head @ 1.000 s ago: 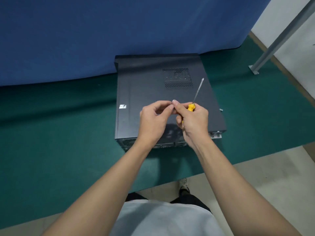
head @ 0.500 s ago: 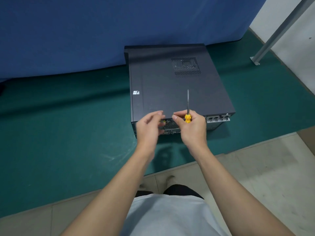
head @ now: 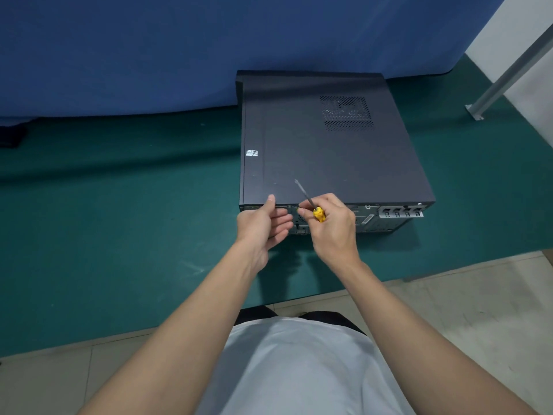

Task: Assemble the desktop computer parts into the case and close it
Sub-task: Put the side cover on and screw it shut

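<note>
Screwdriver (head: pixel 317 213) sits gripped in right hand (head: pixel 332 232) at near edge of case (head: pixel 329 158).

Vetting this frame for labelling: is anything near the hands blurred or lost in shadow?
Head view: the screwdriver shaft is slightly smeared; the case is dim on its rear face by the left hand and right hand, detail hard to read; hand shadows fall on the green mat; no glare.

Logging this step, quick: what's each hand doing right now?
Left hand: open, thumb on the near top edge of the computer case.
Right hand: closed around the yellow-handled screwdriver, shaft angled up over the case.
</note>
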`<control>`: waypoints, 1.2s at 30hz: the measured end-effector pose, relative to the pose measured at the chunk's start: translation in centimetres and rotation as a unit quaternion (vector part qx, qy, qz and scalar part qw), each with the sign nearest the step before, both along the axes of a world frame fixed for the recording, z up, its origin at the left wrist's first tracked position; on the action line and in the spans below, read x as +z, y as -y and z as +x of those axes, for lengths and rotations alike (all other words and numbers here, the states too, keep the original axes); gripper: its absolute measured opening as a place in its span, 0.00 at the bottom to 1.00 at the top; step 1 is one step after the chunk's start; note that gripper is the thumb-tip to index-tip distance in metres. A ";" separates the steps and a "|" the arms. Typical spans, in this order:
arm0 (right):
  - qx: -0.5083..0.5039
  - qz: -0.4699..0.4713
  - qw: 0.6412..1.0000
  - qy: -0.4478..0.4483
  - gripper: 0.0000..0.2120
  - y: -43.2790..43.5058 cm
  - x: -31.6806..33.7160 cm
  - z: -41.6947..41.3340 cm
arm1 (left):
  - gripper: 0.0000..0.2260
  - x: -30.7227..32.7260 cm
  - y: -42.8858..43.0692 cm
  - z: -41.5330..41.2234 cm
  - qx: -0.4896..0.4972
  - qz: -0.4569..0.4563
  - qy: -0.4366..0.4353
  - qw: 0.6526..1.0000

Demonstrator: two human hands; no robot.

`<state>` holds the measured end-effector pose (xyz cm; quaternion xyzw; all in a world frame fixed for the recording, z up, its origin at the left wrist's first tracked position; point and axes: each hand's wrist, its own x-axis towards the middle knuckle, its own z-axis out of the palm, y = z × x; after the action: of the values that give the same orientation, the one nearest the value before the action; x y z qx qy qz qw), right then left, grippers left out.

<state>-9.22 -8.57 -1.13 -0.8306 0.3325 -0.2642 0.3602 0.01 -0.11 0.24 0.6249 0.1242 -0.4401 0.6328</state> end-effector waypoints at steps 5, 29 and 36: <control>0.008 -0.046 0.999 -0.012 0.04 0.3 -1.0 0.2 | 0.18 0.2 0.3 -0.6 -0.032 -0.038 -0.029 0.998; -0.054 -0.091 0.994 -0.033 0.02 -0.9 -1.1 0.6 | 0.04 -0.3 1.4 -0.8 -0.012 -0.055 -0.061 0.997; -0.142 0.009 0.987 -0.069 0.08 -1.2 -0.4 1.2 | 0.03 0.3 1.6 -0.8 0.000 -0.055 -0.066 0.996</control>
<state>-8.03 -7.41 -1.57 -0.7880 0.4734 -0.2518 0.3024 -0.75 -1.71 0.51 0.5591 0.1415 -0.4859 0.6567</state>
